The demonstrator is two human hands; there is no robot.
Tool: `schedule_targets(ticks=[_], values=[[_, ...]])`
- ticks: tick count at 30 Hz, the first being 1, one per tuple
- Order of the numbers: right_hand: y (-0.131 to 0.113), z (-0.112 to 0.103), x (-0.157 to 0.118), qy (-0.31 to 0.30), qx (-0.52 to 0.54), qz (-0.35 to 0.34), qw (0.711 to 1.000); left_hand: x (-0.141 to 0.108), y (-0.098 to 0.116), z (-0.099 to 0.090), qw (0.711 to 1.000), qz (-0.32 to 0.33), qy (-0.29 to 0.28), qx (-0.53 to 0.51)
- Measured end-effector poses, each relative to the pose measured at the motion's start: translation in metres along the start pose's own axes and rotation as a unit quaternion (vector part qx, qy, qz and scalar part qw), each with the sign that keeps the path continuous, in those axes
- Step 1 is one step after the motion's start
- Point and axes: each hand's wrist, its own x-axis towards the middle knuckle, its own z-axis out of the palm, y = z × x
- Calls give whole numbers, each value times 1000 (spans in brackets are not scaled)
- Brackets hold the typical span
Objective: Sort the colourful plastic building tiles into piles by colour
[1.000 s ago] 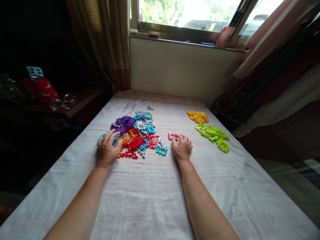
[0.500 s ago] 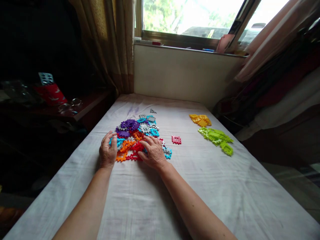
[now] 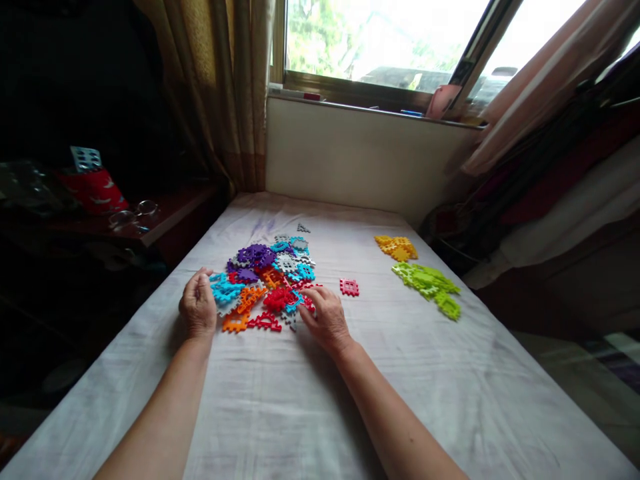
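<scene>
A mixed pile of toothed plastic building pieces lies on the sheet in front of me, with purple pieces (image 3: 256,256), blue pieces (image 3: 226,288), orange pieces (image 3: 236,323) and red pieces (image 3: 279,300) among grey ones. At the pile's left edge, beside the blue pieces, is my left hand (image 3: 199,308); its fingers are curled in against the thumb, and anything inside them is hidden. My right hand (image 3: 326,317) reaches over the right edge, thumb apart from the stretched fingers, the fingertips at some red and blue pieces. I see nothing gripped in it.
To the right lie a yellow heap (image 3: 397,247) and a lime-green heap (image 3: 427,281) of similar pieces. A pink square piece (image 3: 349,287) sits alone nearer the pile, and a grey triangle (image 3: 303,228) lies behind it. Glasses (image 3: 133,215) rest on the dark side table at left.
My hands have moved apart, the left one leftward and the right one rightward. Pieces between them are more spread out, with blue ones showing at left and red and grey ones near my right hand.
</scene>
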Motion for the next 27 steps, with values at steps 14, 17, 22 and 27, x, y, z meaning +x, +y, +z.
schedule_targets(ticks=[14,17,22,27], values=[[-30,22,15,-88,-25,-35,995,-2,-1,6,999,-27,-26,-14],[-28,25,12,-63,-26,-27,997,-2,-3,7,999,-31,-28,-22],[-24,19,2,-15,-4,-45,999,-3,-4,7,999,-24,-29,-25],[5,-9,4,60,43,45,996,-3,-3,6,999,-31,-34,-13]])
